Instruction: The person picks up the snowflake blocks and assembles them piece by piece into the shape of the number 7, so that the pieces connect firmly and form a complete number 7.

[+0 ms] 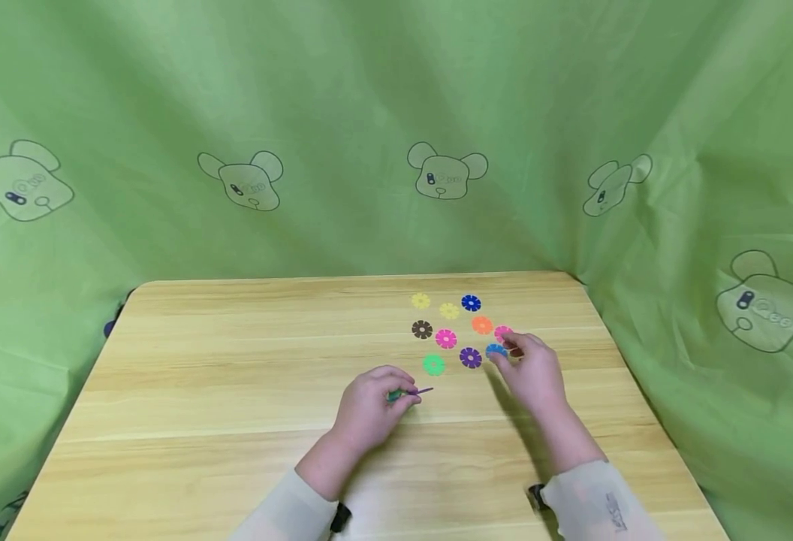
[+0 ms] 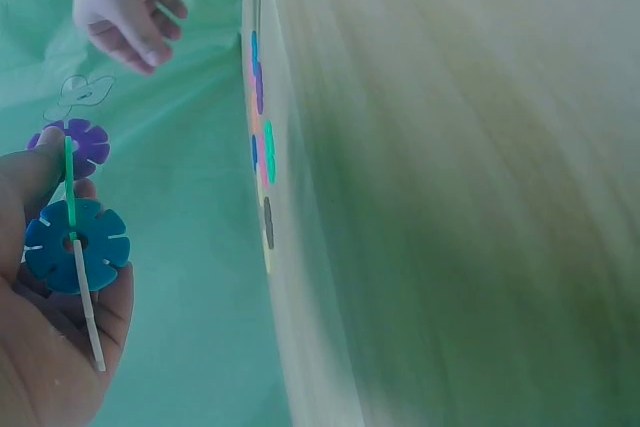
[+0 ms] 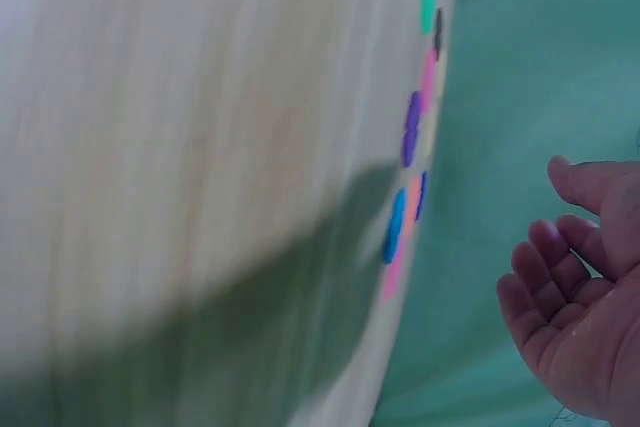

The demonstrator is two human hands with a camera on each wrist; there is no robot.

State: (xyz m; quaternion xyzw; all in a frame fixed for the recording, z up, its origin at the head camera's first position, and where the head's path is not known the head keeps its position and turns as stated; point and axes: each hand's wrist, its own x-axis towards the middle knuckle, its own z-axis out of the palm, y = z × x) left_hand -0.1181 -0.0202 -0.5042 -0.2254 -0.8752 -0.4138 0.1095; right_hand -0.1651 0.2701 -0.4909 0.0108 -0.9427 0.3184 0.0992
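My left hand (image 1: 369,409) pinches a small cluster of slotted plastic snowflake discs, joined together, above the table. The left wrist view shows its parts: a purple disc (image 2: 95,152) under the thumb, a green disc (image 2: 70,182) seen edge-on, a blue disc (image 2: 50,247) facing the camera and a white disc (image 2: 88,307) edge-on near the palm. My right hand (image 1: 535,376) hovers over the right side of the loose discs, fingers loosely bent and thumb apart, holding nothing. Its thumb and fingertips overlap a loose blue disc (image 1: 495,349) and a pink disc (image 1: 501,330) in the head view.
Other loose discs lie flat on the wooden table (image 1: 234,361): green (image 1: 427,366), purple (image 1: 465,358), pink (image 1: 446,333), brown (image 1: 416,329), orange (image 1: 482,318), dark blue (image 1: 465,303) and two yellow. A green curtain (image 1: 342,225) hangs behind and beside the table.
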